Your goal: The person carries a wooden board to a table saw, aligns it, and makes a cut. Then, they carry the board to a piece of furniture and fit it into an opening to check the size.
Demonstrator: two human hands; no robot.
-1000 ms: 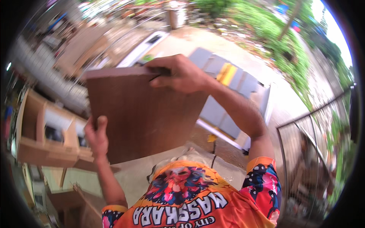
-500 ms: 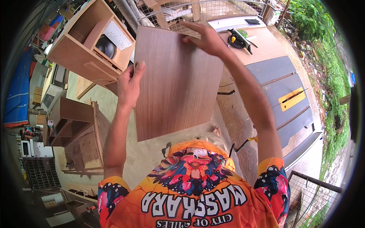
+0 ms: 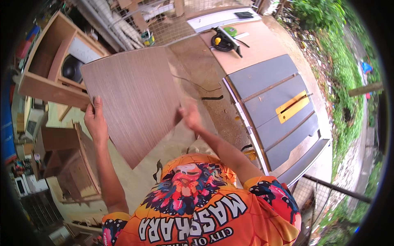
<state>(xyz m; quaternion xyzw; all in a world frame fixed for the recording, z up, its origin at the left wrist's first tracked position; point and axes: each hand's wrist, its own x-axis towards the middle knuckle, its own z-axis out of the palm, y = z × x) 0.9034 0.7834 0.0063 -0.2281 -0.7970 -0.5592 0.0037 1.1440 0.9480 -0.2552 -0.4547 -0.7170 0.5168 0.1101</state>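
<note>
A rectangular wood-grain panel (image 3: 135,94), greyish brown, is held up in front of me with one corner pointing down toward my body. My left hand (image 3: 97,121) grips its left edge, the thumb over the face and the other fingers behind. Close to the panel's right edge is my right hand (image 3: 191,116), smeared by motion. Its fingertips come near that edge, but whether they touch it is unclear.
On the right stands a grey table saw (image 3: 269,110) with a yellow blade insert (image 3: 293,107). A black mitre gauge (image 3: 223,41) lies on the pale board (image 3: 262,43) beyond it. An open wooden cabinet (image 3: 51,65) stands at the far left, a brown cabinet (image 3: 61,141) nearer.
The panel has moved left and tilted. My right hand has come down from its top edge to beside the right edge; my left hand still grips the left edge. The view has shifted right.
</note>
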